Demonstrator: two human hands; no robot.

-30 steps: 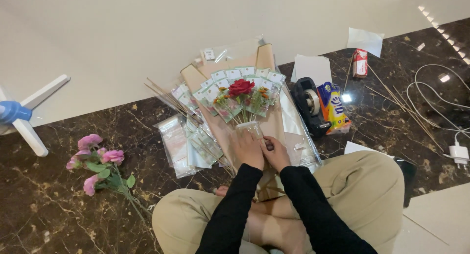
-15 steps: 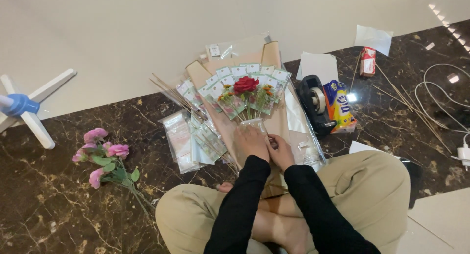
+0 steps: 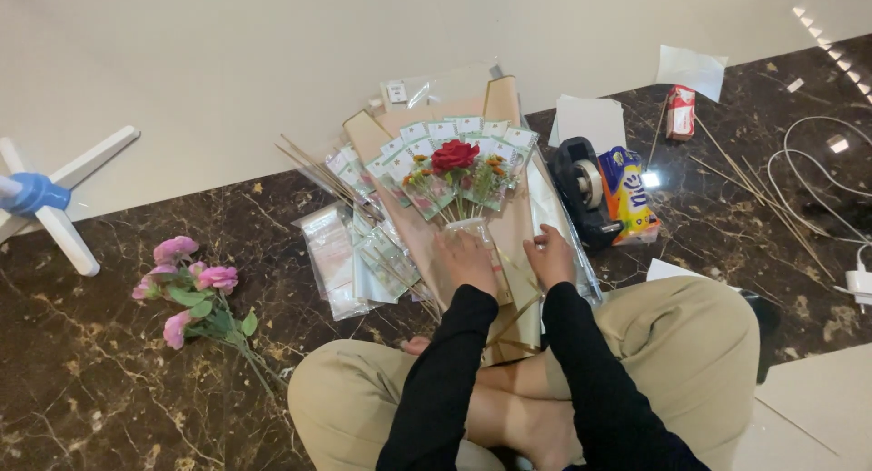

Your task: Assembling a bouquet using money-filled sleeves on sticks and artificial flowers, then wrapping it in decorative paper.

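Underfoot, dark veined marble floor [image 3: 82, 380] beside pale wall [image 3: 227, 62]; left hand [image 3: 465, 262] and right hand [image 3: 550, 256] flat, open, on brown wrapping paper [image 3: 509, 226].

The floor [image 3: 109, 380] is dark brown marble with pale veins, polished to a gloss that mirrors the ceiling lights. Matt tan kraft paper [image 3: 509, 226] lies under both hands; the left hand [image 3: 465, 260] presses its smooth sheet and the right hand [image 3: 550, 255] rests at its clear, shiny film edge. The red rose [image 3: 454, 155] looks like soft cloth, as do the pink flowers [image 3: 186, 276]. The clear plastic sleeves [image 3: 331, 257] glint. The tape dispenser [image 3: 581, 189] is glossy black plastic. Thin wooden sticks [image 3: 313, 167] look matt. The sleeves [image 3: 445, 380] are matt black cloth.
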